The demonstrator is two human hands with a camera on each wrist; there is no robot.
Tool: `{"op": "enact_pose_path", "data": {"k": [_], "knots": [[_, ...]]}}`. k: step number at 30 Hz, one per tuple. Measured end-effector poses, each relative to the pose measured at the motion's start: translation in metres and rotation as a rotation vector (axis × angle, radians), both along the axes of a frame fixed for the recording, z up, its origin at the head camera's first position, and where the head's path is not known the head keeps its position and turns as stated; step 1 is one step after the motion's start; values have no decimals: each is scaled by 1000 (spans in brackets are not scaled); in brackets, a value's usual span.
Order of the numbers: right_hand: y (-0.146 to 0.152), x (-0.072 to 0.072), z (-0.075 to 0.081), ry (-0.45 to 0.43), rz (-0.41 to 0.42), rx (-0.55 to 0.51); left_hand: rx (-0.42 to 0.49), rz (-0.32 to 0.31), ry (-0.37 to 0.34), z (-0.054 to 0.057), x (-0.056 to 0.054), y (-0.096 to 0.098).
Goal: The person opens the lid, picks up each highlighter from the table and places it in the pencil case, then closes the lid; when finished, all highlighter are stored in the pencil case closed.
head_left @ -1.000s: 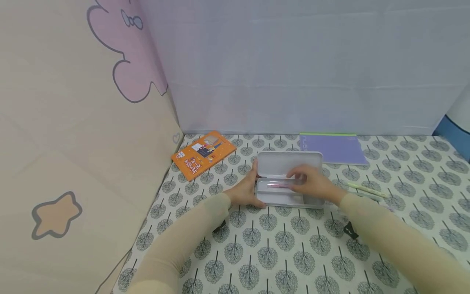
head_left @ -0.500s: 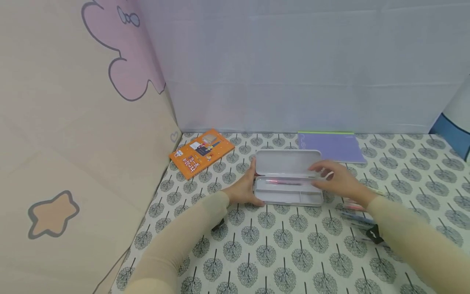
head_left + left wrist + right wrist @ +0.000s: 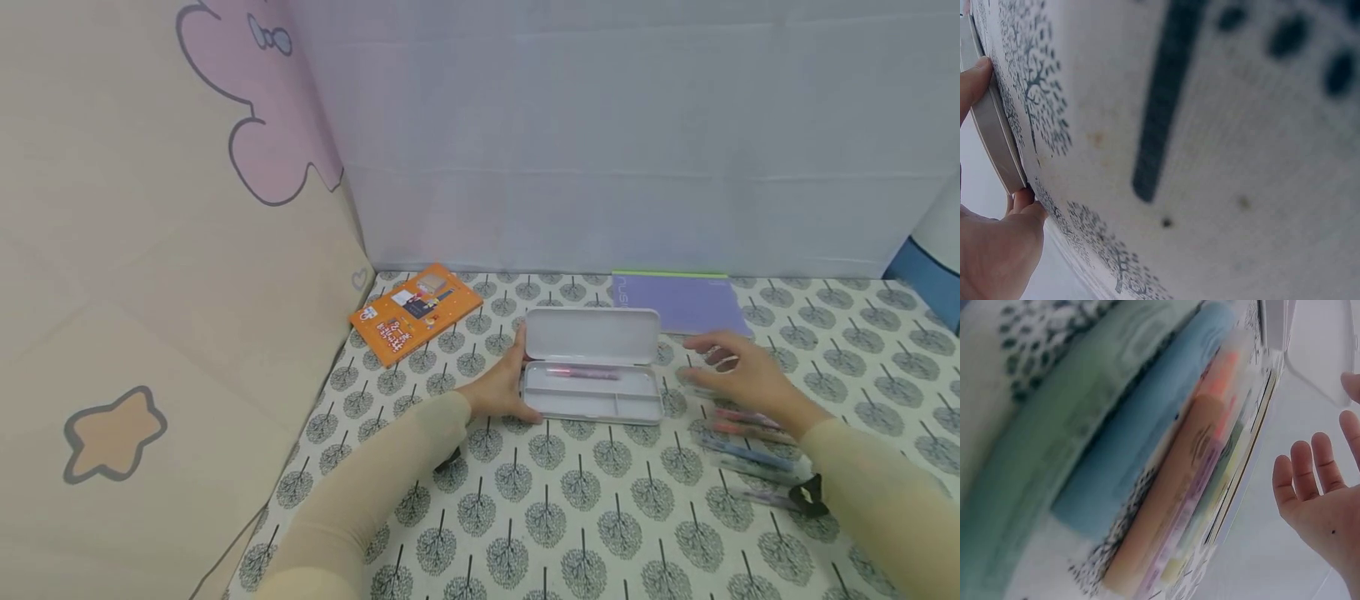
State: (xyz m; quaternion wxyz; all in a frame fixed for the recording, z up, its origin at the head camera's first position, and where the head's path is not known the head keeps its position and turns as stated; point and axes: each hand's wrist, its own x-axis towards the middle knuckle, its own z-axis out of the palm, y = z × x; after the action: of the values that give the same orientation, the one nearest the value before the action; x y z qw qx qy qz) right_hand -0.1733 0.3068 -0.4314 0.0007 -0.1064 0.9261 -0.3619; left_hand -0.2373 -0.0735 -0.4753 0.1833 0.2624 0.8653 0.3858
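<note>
A white pencil case (image 3: 570,403) lies with its lid (image 3: 588,333) raised at the back. Inside, a pink-and-purple pen (image 3: 585,374) lies in the long rear compartment. My left hand (image 3: 498,387) grips the case's left end, thumb at the front corner and fingers behind; the left wrist view shows the thumb (image 3: 979,81) against the case's side. To the right of the case, my right hand (image 3: 746,379) hovers with loosely bent fingers and nothing between them. Below it lie several pens, among them a blue one (image 3: 1147,419), a green one (image 3: 1054,450) and an orange one (image 3: 1172,494).
An orange book (image 3: 416,314) lies at the back left, near the side wall hanging. A purple folder (image 3: 678,304) with a green edge lies behind the pencil case, by the back curtain (image 3: 615,150). A tree-patterned cloth (image 3: 585,533) covers the table.
My right hand has withdrawn from the pencil case and moved right, over the pens. The pink-and-purple pen now lies uncovered in the case. My left hand stays at the case's left end.
</note>
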Motion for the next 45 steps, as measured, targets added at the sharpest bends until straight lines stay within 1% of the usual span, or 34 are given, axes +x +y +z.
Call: {"op": "enact_pose_path", "data": {"k": [4,6,11,14,18,24,28,36,45], "knots": [[13,0,-4,5,-18,17,-1,-5,1,1,1,0],[19,0,-6,6,-35,41,-5,-7,6,1,1,0],[31,-1,-11,44,-54,86,-2,-7,5,2,1,0],[37,-1,-13,46,-57,107,2,-9,6,2,1,0],[45,-1,-16,23,-64,139,1,-7,3,1,1,0],[58,0,-22,-67,-80,159,8,-2,-5,0,0,0],[65,0,-25,-104,-96,189,13,-5,-5,0,1,0],[74,0,-26,-113,-75,242,17,-15,13,0,0,-1],[74,-4,-27,-107,-32,258,0,-7,-5,-1,0,-1]]}}
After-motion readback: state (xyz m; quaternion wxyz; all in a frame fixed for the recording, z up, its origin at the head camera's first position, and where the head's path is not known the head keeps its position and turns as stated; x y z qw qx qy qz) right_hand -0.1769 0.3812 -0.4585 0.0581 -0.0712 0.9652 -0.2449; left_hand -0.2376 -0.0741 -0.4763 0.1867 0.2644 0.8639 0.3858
